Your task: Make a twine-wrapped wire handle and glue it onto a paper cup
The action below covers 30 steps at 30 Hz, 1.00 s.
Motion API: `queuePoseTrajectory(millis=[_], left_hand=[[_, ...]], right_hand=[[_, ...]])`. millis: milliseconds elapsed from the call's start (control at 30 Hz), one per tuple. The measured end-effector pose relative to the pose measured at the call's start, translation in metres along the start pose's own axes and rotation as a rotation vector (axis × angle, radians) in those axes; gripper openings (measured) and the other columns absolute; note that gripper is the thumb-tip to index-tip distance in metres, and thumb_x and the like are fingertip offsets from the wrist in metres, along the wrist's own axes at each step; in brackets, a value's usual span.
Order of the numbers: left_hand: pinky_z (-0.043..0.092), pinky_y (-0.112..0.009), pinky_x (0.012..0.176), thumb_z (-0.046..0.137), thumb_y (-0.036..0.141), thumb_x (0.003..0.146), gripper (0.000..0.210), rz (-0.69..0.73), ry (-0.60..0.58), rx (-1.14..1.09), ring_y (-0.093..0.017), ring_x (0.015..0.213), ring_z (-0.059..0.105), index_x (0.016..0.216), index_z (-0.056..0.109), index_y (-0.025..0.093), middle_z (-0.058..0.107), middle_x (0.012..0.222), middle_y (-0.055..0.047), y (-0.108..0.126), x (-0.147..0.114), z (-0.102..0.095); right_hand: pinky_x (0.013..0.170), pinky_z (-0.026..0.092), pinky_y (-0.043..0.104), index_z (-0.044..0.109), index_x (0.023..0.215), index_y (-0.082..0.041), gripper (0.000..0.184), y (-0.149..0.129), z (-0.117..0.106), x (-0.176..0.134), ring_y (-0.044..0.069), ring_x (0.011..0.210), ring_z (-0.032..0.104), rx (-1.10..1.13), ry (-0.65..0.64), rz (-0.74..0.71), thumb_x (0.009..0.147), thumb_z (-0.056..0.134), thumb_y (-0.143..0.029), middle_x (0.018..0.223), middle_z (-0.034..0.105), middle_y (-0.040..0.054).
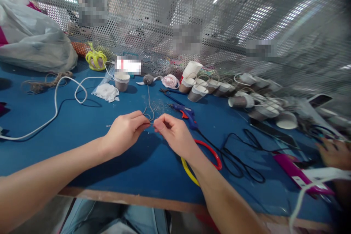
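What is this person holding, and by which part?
A thin strand, pinched in the fingertips of the left hand and right hand, either side of a short visible stretch.

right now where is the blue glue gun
In the head view, just right of centre, the blue glue gun lies on the table beyond the right hand, with pliers behind it.

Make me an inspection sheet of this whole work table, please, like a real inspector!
Surface: blue tabletop, tiny scraps scattered near the middle.
Job's things: thin strand between left hand and right hand; gray cord runs from its ball; whether they join is unclear.
Clutter: glue gun, pliers, cups, some lying tipped, red-and-yellow ring.
Hands: both pinch the strand.
Cables: white cable curves leftward; black cable lies looped, right side.
Surroundings: perforated screen behind; another person's hand at the right edge.
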<state>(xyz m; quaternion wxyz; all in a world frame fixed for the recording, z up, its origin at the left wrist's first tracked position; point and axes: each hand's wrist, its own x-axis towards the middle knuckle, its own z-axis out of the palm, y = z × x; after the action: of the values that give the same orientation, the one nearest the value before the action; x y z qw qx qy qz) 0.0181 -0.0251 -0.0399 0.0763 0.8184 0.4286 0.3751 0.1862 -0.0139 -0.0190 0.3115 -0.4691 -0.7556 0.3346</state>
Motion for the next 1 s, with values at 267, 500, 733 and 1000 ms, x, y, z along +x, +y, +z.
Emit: queuePoseTrajectory(millis=[267,500,733,1000], left_hand=[[0.044,-0.022,0.059,0.042,0.022,0.086,0.024,0.056,0.030,0.128,-0.012,0.063,0.056,0.078,0.063,0.015,0.060,0.071,-0.004,0.0009,-0.0005,0.0000],[0.042,-0.023,0.055,0.042,0.024,0.086,0.023,0.021,-0.037,0.184,-0.013,0.062,0.056,0.078,0.062,0.015,0.060,0.070,-0.004,0.0020,-0.0002,-0.0013],[0.043,-0.023,0.057,0.045,0.019,0.084,0.017,-0.041,-0.046,0.110,-0.013,0.063,0.057,0.080,0.061,0.015,0.062,0.073,-0.003,0.0009,-0.0008,-0.0002],[0.043,-0.024,0.057,0.045,0.022,0.084,0.018,-0.043,-0.072,0.111,-0.014,0.064,0.057,0.083,0.061,0.015,0.061,0.074,-0.004,0.0021,-0.0027,0.0018]], right_hand=[[0.045,0.032,0.022,0.049,0.058,-0.017,0.050,-0.0018,0.0019,0.0010,0.008,0.043,0.040,0.082,-0.038,0.147,0.080,0.035,-0.059,0.048,0.045,-0.0021],[0.046,0.028,0.022,0.045,0.059,-0.018,0.029,0.0001,0.0058,0.0013,0.007,0.047,0.032,-0.005,0.066,0.032,0.078,0.052,-0.039,0.051,0.038,-0.0060],[0.043,0.033,0.022,0.053,0.068,-0.016,0.052,0.0014,-0.0021,0.0038,0.009,0.047,0.043,0.204,-0.005,0.182,0.077,0.035,-0.063,0.057,0.051,0.0004],[0.045,0.028,0.022,0.046,0.057,-0.017,0.036,-0.0010,0.0028,0.0022,0.007,0.045,0.034,-0.002,-0.013,0.091,0.079,0.049,-0.046,0.049,0.043,-0.0048]])
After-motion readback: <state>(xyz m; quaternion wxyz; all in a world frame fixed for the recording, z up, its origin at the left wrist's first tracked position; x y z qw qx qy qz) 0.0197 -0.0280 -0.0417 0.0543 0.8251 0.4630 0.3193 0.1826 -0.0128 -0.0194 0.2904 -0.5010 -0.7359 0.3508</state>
